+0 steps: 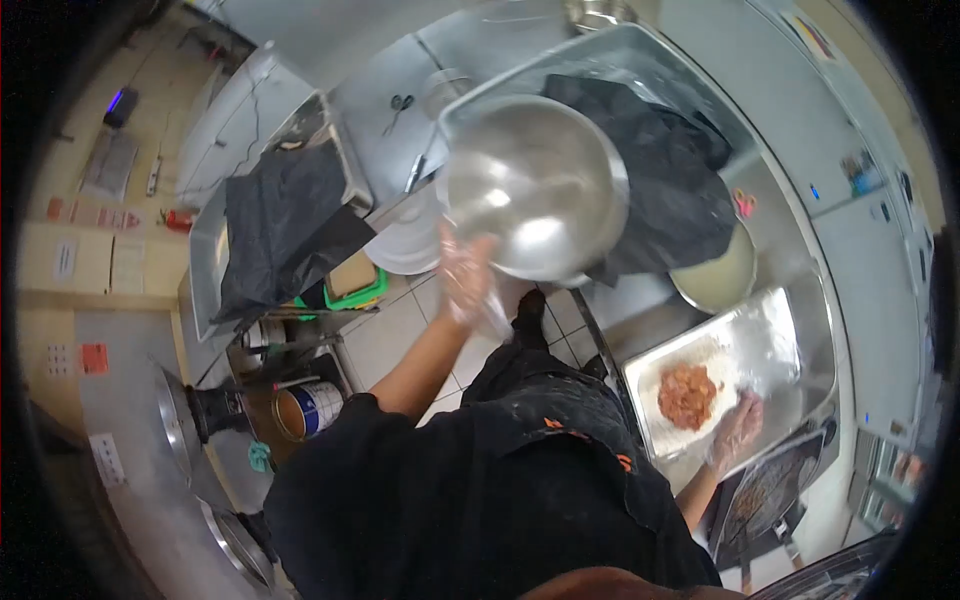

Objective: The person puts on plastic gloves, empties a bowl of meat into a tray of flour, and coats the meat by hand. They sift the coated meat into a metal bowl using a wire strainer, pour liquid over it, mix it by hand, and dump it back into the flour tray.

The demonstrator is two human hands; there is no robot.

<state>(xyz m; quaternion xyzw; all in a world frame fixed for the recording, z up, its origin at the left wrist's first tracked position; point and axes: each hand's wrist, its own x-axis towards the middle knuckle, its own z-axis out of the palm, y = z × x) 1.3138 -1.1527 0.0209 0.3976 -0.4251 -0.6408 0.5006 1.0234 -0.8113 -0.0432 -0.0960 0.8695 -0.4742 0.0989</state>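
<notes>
My left hand (467, 272), in a clear plastic glove, grips the rim of a large steel bowl (535, 185), whose shiny rounded surface faces the camera. At the lower right, my right hand (740, 428), also gloved, is at the edge of a metal tray (770, 335); its fingers look bent, and whether they hold anything is too small to tell. In the tray, a heap of reddish-orange pieces (688, 396) lies on white powder (665, 432).
A bowl of pale liquid (722, 272) stands beside the tray. Dark cloths (290, 225) cover containers on both sides. Scissors (398, 110) and a knife (415, 173) lie on the steel counter. A plastic lid (408, 235) is left of the steel bowl.
</notes>
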